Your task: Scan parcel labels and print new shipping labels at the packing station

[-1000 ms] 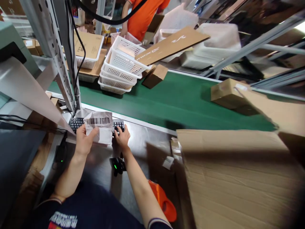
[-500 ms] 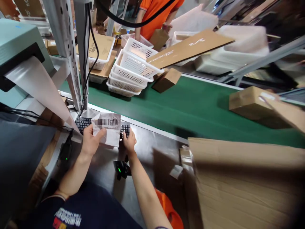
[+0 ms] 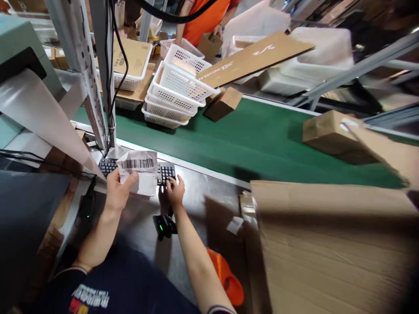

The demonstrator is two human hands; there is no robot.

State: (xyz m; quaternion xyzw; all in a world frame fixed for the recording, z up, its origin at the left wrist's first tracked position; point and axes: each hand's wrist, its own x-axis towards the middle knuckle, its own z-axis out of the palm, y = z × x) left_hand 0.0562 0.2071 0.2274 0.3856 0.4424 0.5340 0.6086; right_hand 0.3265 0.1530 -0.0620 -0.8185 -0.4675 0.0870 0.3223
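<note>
My left hand is closed on a white paper slip printed with a barcode, thumb on its front. Behind the slip lies a black keyboard, its middle hidden by the paper. At the keyboard's right end is my right hand, fingers apart, with fingertips at or just over the keys. It holds nothing. Below the hands a black scanner-like device with a green light stands on the metal table.
A green conveyor belt runs behind the table, carrying stacked white baskets and cardboard boxes. A large cardboard sheet fills the right. Left are a metal post and a printer. A person in orange stands beyond.
My right hand has shifted slightly off the keyboard's right end, showing more keys, and its fingers have spread. The slip stays in my left hand. The whole view has shifted a little.
</note>
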